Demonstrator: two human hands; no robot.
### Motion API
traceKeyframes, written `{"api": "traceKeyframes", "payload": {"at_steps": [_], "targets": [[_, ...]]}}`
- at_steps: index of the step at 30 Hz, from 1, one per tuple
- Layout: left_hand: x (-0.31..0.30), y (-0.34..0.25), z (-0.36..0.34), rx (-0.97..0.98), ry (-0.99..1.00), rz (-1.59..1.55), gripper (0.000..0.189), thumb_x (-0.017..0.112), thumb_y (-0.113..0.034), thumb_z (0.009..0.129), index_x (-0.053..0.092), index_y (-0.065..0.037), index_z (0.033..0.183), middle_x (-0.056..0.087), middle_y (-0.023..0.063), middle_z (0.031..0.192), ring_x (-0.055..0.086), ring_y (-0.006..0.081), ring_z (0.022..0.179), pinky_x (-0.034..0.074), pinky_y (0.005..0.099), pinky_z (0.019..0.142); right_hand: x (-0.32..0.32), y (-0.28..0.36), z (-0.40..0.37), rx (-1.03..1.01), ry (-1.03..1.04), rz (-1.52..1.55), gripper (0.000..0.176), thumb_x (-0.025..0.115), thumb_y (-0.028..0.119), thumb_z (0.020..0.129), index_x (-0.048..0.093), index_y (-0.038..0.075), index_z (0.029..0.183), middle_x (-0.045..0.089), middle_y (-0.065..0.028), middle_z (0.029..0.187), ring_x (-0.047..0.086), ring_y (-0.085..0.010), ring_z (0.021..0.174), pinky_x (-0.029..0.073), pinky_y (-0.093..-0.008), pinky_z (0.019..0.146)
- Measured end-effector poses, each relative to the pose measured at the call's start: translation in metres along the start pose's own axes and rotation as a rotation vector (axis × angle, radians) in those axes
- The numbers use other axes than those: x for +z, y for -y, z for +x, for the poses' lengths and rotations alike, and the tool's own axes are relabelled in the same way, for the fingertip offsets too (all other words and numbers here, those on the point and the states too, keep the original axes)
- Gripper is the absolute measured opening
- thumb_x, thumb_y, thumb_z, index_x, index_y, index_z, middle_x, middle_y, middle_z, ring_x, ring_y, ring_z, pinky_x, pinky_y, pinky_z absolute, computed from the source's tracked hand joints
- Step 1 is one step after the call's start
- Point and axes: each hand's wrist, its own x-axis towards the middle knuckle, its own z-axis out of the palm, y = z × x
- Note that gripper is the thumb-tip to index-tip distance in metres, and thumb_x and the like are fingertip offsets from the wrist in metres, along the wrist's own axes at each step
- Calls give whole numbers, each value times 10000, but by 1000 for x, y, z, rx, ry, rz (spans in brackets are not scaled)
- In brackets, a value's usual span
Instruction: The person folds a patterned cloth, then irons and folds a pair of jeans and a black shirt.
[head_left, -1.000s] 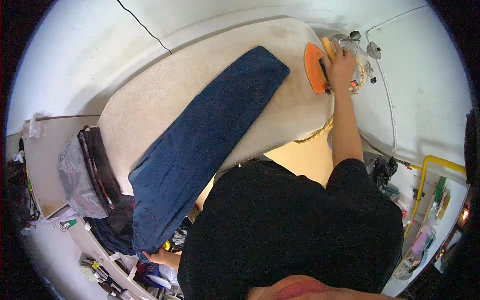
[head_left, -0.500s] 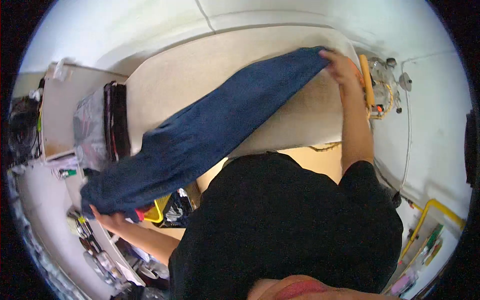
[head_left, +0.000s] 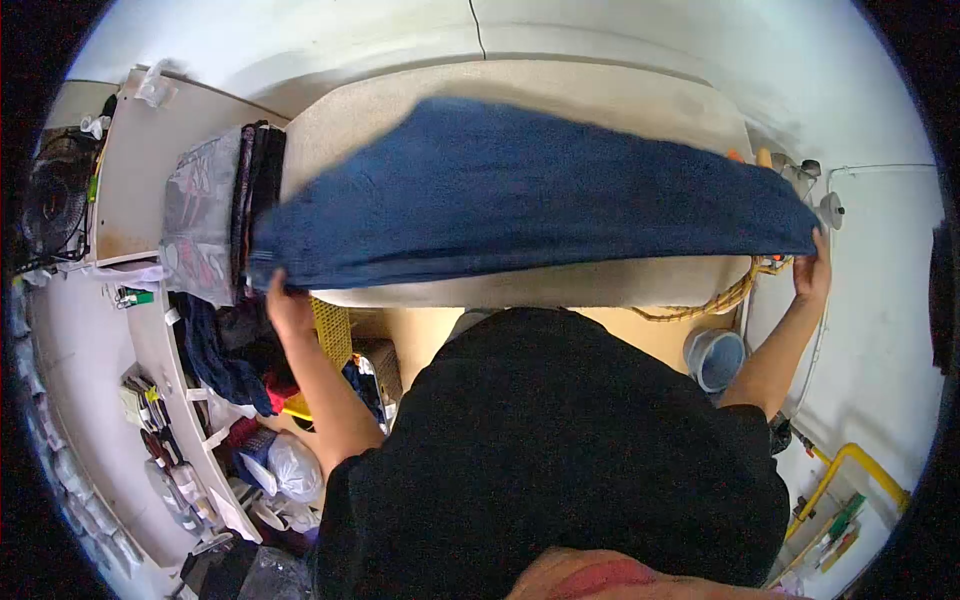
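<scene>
"Pale wall [head_left: 600, 30] up top, padded board [head_left: 600, 85] below. What's underway?"

"Spreading, seemingly: dark blue cloth [head_left: 520, 190] spans the upper centre, over the board, one end pinched in the left hand [head_left: 290, 305], the other in the right hand [head_left: 815, 272]."

"Laying it flat calls for?"

"Probably level hands, even tension."

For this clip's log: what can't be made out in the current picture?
All in the head view:
- Orange object at the right end of the beige padded board: mostly covered by the dark blue cloth garment.
- Left hand: some fingers hidden by the garment.
- Yellow perforated plastic basket: partly behind the left forearm.
- Black fan: outer side lost in the dark lens border.
</scene>
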Motion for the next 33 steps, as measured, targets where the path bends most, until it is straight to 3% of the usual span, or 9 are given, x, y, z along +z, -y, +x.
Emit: {"api": "traceKeyframes", "payload": {"at_steps": [1, 7, 10, 13, 17, 19, 23, 29, 33], "targets": [[-69, 38, 51, 165, 182, 405, 491, 601, -36, 870, 481, -32, 1346, 528, 133, 1322, 547, 305, 1132, 456, 415, 983, -7, -6, -4, 4, 23, -79, 453, 651, 79, 882, 502, 30, 1306, 598, -147, 1261, 599, -243, 1113, 486, -369, 962], [31, -58, -64, 217, -45, 144, 564, 642, -99, 824, 404, -83, 1335, 546, 166, 1254, 574, 346, 1083, 499, 513, 911, 16, 37, -36, -83, 9, -138, 554, 620, 66, 896, 415, 80, 1410, 606, -115, 1170, 616, -203, 999, 512, -333, 897], [-12, -120, -56, 277, -38, 81, 528, 528, -371, 895, 543, 6, 1264, 621, 190, 1212, 607, 361, 1086, 452, 529, 995, 37, 66, -37, -233, -116, -108, 482, 625, 128, 921, 478, 90, 1379, 599, -95, 1170, 602, -185, 968, 517, -324, 875], [-8, -170, -54, 263, -59, 131, 412, 506, -276, 939, 526, -48, 1282, 640, 160, 1169, 634, 345, 1029, 501, 498, 941, 76, 73, -15, -182, 25, -122, 463, 633, 153, 927, 499, 89, 1366, 596, -108, 1180, 601, -195, 972, 526, -318, 851], [1, -146, 19, 287, 37, 193, 634, 575, -34, 892, 287, -231, 1421, 538, 174, 1236, 594, 327, 1032, 551, 488, 815, 121, -8, 75, -264, 218, -280, 380, 636, 154, 924, 572, -24, 1254, 604, -140, 1184, 597, -200, 1039, 543, -290, 880], [-31, -110, 96, 175, 49, 34, 645, 576, 22, 873, 280, -227, 1388, 511, 174, 1220, 594, 348, 998, 562, 505, 748, 172, -46, 68, 19, 103, -36, 305, 626, 115, 922, 611, -71, 1164, 612, -143, 1186, 599, -202, 1051, 555, -298, 888], [21, -71, 91, 231, -84, 121, 789, 608, 39, 859, 123, -249, 1410, 462, 205, 1263, 602, 361, 975, 569, 506, 729, 202, -75, 67, -99, 135, -319, 265, 620, 79, 914, 626, -74, 1130, 629, -138, 1163, 603, -194, 1038, 559, -310, 876], [48, -69, 39, 437, -230, 15, 775, 635, 12, 856, 135, -226, 1398, 466, 223, 1280, 597, 372, 999, 556, 527, 784, 187, -52, 47, -150, 191, -444, 260, 641, 55, 890, 639, -41, 1132, 639, -123, 1150, 608, -170, 1011, 530, -301, 902], [29, -94, -39, 524, -294, 226, 518, 641, -6, 829, 403, -117, 1275, 544, 198, 1203, 586, 348, 1044, 536, 495, 862, 156, -25, 7, -356, 250, -726, 268, 647, 19, 868, 648, -3, 1135, 620, -108, 1159, 601, -167, 1008, 501, -278, 891]]}}
